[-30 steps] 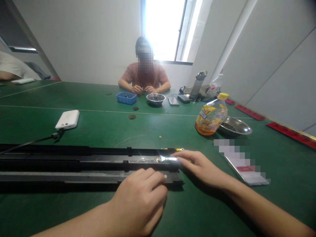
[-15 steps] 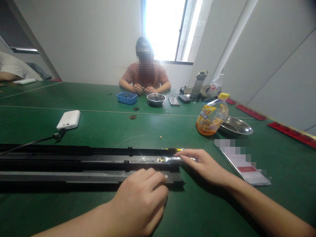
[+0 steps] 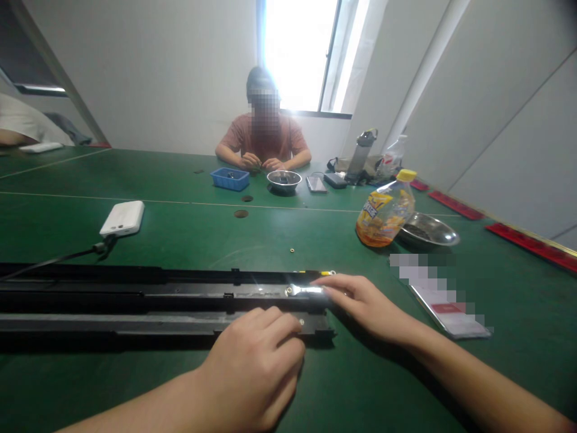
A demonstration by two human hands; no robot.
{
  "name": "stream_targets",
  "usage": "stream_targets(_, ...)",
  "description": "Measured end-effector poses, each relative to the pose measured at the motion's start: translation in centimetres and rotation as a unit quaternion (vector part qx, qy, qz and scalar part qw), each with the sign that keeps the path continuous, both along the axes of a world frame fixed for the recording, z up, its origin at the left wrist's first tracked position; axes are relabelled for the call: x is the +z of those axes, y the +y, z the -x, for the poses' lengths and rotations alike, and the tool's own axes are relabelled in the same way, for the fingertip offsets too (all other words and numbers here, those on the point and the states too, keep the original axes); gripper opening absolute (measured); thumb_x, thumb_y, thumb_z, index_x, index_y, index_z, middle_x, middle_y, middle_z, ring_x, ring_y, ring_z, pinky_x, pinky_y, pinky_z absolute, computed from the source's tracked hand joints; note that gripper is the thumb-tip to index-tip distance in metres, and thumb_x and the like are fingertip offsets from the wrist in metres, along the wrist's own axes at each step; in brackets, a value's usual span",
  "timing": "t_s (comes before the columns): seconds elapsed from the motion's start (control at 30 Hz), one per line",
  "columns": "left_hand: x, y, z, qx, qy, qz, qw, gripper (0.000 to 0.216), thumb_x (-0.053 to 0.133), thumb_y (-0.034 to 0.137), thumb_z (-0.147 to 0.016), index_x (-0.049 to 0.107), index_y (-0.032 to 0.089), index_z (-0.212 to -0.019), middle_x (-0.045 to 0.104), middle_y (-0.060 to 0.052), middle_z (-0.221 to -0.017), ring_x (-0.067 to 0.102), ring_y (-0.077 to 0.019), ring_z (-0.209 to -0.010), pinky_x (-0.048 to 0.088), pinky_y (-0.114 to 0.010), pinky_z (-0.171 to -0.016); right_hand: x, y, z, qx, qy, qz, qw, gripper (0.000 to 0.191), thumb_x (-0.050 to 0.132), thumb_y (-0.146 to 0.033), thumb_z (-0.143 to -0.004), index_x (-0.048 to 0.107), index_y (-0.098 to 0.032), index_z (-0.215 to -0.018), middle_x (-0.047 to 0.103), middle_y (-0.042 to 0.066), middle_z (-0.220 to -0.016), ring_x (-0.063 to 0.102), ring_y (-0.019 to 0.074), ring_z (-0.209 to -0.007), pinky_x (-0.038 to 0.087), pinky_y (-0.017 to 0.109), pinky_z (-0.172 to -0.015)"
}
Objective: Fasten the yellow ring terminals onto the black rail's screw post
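Observation:
Two long black rails [image 3: 180,325] lie side by side on the table, running out of view to the left. My right hand [image 3: 365,300] grips a silver wrench [image 3: 306,290] between thumb and fingers, over the right end of the far rail. The wrench's head touches or surrounds a small brass nut [image 3: 289,291] in that rail's channel. My left hand [image 3: 256,361] is closed over the near rail close to its right end, with its fingertips partly hidden. A small bright round fitting [image 3: 302,322] shows just past its fingers. Behind the wrench, a yellow-handled tool [image 3: 322,273] is partly covered.
A loose brass ring [image 3: 292,250] lies beyond the rails. A white box with a cable [image 3: 122,218] sits left. On the right are a drink bottle [image 3: 385,210], a metal bowl [image 3: 433,231] and a phone [image 3: 446,310]. Across the table sits a person [image 3: 264,138] behind a blue basket [image 3: 230,179].
The wrench's handle has swung slightly with my right hand, while its head stays at the nut. My left hand keeps its place on the near rail. The view has shifted a little.

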State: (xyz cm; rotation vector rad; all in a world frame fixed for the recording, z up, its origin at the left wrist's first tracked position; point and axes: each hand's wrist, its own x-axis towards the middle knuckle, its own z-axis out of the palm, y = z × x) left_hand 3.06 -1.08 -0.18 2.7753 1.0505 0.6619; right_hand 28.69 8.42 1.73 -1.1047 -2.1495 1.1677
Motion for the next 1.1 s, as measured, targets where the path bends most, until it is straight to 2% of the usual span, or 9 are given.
stream_targets(0.37, 0.02, -0.06, -0.02, 0.002, -0.006, -0.002, 1.0, 0.007, 0.062, 0.021, -0.094, 0.065, 0.02, -0.1, 0.067, -0.007, -0.107, 0.057, -0.024, -0.088, 0.047, -0.04, -0.073, -0.15, 0.23, -0.25, -0.011, -0.008, -0.008, 1.0, 0.034, 0.057, -0.04, -0.108, 0.081, -0.02, -0.12, 0.081, 0.01, -0.126, 0.075, 0.0279, -0.112, 0.055, 0.041, -0.102)
stream_targets(0.63, 0.07, -0.1, -0.02, 0.004, 0.004, 0.002, 1.0, 0.007, 0.061, 0.022, -0.094, 0.065, 0.02, -0.099, 0.067, -0.008, -0.108, 0.057, -0.0249, -0.089, 0.047, -0.041, -0.074, 0.47, -0.21, 0.21, -0.008, -0.043, -0.028, 0.999, 0.031, 0.063, -0.04, -0.105, 0.083, -0.021, -0.119, 0.083, 0.01, -0.122, 0.076, 0.0296, -0.11, 0.057, 0.041, -0.099)
stream_targets(1.1, -0.01, -0.06, -0.03, 0.0, 0.002, 0.002, 1.0, 0.008, 0.058, 0.021, -0.096, 0.066, 0.02, -0.099, 0.067, -0.007, -0.109, 0.057, -0.0248, -0.089, 0.046, -0.042, -0.073, 0.03, 0.0, -0.07, -0.016, -0.004, -0.016, 1.0, 0.033, 0.062, -0.042, -0.105, 0.083, -0.02, -0.119, 0.083, 0.009, -0.122, 0.076, 0.0293, -0.112, 0.057, 0.041, -0.102)
